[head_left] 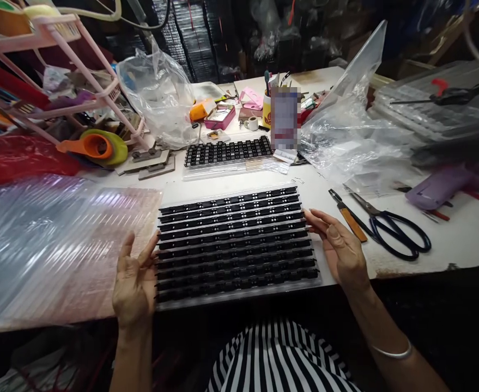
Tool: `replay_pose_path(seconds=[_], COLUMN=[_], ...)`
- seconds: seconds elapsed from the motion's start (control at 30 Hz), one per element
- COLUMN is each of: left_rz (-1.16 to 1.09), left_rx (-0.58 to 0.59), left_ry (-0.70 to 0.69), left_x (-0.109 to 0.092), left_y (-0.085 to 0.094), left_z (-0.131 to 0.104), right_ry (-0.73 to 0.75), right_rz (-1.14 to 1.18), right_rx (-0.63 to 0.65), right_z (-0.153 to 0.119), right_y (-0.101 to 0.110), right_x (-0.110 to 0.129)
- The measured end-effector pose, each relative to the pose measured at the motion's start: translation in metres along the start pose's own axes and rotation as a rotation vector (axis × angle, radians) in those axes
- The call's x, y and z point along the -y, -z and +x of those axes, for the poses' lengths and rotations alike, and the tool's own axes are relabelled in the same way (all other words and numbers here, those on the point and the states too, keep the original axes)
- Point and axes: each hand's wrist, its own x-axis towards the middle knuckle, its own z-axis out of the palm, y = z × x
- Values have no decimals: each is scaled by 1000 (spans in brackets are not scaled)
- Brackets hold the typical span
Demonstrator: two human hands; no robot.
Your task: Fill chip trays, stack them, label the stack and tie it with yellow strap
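Working from the head view alone: one clear tray at the front centre of the worktop, carrying about ten black strips in near-parallel rows; the front rows crowd together, so exact count uncertain. Hands: two. Left hand at the tray's left side, thumb and forefinger apart; right hand at its right side, fingertips by the edge. Whether either grip is clamped on the tray cannot be told, the undersides being hidden. Behind: one second tray with more black pieces, too small to count. Right: one pair of scissors, one orange-handled tool just beside it. Left: overlapping ribbed clear sheets, number unclear. Rear: one pink rack, one yellow cup of pens. Surface pale, stained near the front right edge; room cluttered, dark behind, with clear plastic piled at both rear sides. Tray's near edge lies about at the worktop's front edge, a striped garment below. Room: a narrow bare band between trays; a small bare patch right of the right hand, bounded by the scissors; sheets crowd the left.
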Motion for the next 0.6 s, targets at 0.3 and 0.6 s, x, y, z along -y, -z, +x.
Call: replay_pose_path(seconds=[0.3,0.6], left_rz=[4,70], left_rx=[-17,75], left_ry=[1,78], left_x=[-1,7], left_y=[1,-3], left_z=[0,6], right_ry=[-8,-169], right_rz=[-61,-343], right_rx=[-32,142], right_z=[0,-2], right_y=[2,6], right_x=[0,-6])
